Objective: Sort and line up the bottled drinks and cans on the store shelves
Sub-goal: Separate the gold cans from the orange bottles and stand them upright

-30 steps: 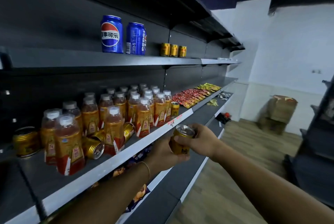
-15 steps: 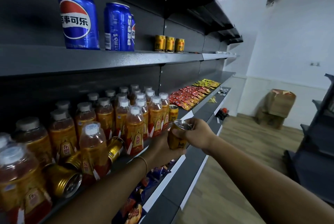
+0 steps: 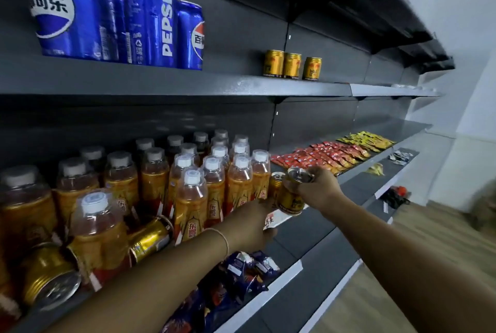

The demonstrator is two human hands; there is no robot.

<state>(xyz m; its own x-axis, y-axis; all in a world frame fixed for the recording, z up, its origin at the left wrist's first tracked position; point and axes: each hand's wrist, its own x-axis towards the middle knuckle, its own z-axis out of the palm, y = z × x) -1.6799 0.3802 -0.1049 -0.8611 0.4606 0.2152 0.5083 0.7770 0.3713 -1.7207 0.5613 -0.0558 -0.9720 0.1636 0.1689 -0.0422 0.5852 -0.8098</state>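
**While a gold can is gripped at the shelf edge, bottles stand in rows**

Where the two forearms meet, just right of the frame's centre, a gold can [image 3: 291, 198] is held by the right hand [image 3: 314, 190], whose fingers are curled round its upper part. The can is tilted slightly, and its base is set at the front edge of the middle shelf [image 3: 408, 127]; whether it rests there cannot be told. Just below and to the left, the left hand [image 3: 255, 222] is stretched to the same edge beside a white price label [image 3: 273, 218]. Its fingers are mostly hidden, so whether anything is gripped cannot be told. A thin bracelet [image 3: 222, 238] is worn on that wrist.

Directly behind the held can, a second gold can [image 3: 276, 182] is stood upright. To its left, orange drink bottles [image 3: 190, 198] with white caps are packed in rows toward the left edge. Among them, in the lower left, toppled gold cans [image 3: 150, 238] are seen lying on their sides.

Further right on the same shelf, red packets [image 3: 322, 155] and then yellow packets [image 3: 367, 139] are laid out flat.

On the upper shelf [image 3: 241, 83], blue Pepsi cans [image 3: 150, 18] are grouped at the upper left, and three gold cans [image 3: 291, 64] are lined up well apart from them, near the top centre.

Below the forearms, blue snack bags [image 3: 241, 273] are piled on a lower shelf, and a wooden floor [image 3: 429, 238] is visible at the lower right.
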